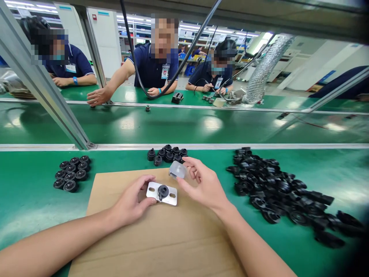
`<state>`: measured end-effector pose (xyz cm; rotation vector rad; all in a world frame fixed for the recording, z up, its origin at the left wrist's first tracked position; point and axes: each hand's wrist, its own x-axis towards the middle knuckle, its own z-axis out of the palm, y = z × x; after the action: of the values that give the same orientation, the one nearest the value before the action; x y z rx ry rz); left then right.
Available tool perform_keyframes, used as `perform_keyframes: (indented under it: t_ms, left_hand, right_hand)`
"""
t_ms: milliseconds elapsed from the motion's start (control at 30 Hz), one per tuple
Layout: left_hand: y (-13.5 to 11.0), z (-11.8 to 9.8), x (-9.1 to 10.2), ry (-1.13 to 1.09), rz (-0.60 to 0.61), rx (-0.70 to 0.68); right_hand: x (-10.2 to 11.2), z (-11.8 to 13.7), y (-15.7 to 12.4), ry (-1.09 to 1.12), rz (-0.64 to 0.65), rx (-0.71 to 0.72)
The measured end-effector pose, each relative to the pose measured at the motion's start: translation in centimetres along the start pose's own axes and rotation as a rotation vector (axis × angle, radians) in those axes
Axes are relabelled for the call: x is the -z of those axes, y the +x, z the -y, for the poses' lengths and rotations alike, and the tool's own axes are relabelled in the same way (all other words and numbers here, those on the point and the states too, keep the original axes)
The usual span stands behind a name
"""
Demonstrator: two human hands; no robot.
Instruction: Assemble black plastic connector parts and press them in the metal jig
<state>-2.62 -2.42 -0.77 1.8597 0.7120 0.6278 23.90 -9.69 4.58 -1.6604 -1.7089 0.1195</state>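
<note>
Brown cardboard nearest, flat on a green tabletop. Over its far half, a silvery plate, slotted at either side, a black round fitting at its middle; contact with the cardboard impossible to tell. Held at its left end in the left hand, thumb at the near edge, fingers toward the far one. Probably light, stiff and rather slippery, perhaps keen at the rim; best gripped by the short ends, away from the fitting. Just beyond, in the right hand, a translucent piece, apparently pinched between thumb and forefinger, other fingers loosely curled. Likely light, hard plastic, easily scratched; best taken by opposite side walls. Room to move over the cardboard, toward the body and to the right of the plate; tighter ahead, near a cluster of black nozzled parts just past the cardboard's far edge. Off to the left, neat rows of round black parts; to the right, a loose heap of black curved pieces, easily brushed by a wide swing. Farther, a metal rail, a glossy green surface, then co-workers in dark blue
</note>
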Motion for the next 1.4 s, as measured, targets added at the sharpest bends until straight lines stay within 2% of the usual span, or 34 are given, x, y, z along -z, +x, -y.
perform_keyframes:
  t_ms: [67,133,233,333,567,767,1033,1167,1400]
  left_hand:
    - [0.0,0.0,0.0,-0.009,-0.002,0.009]
    - [0.0,0.0,0.0,-0.019,0.005,0.01]
    - [0.1,-0.1,0.1,-0.033,0.014,-0.002]
    - [0.2,-0.3,0.2,-0.029,0.014,-0.011]
    - [0.2,-0.6,0.2,-0.007,0.016,-0.036]
    - [0.3,-0.8,0.3,0.002,0.017,-0.05]
    - [0.3,-0.7,0.4,0.022,0.01,-0.048]
    - [0.2,-0.4,0.3,0.03,0.02,-0.034]
    - [0.2,-0.3,0.4,0.034,0.021,-0.051]
  right_hand:
    - [0.2,0.6,-0.4,0.13,-0.028,0.087]
    - [0.2,1.1,-0.8,0.195,0.012,0.204]
    - [-0.2,1.6,-1.2,0.19,0.065,0.335]
    - [-0.6,1.6,-1.1,0.197,0.093,0.386]
    - [-0.6,1.3,-0.9,0.234,0.155,0.411]
    - [-0.4,1.6,-0.7,0.179,0.216,0.463]
    - [0.3,2.0,-0.9,0.124,0.434,0.314]
    - [-0.1,1.7,-1.1,0.005,0.386,0.264]
    - [0.0,1.1,-0.8,0.111,0.357,0.318]
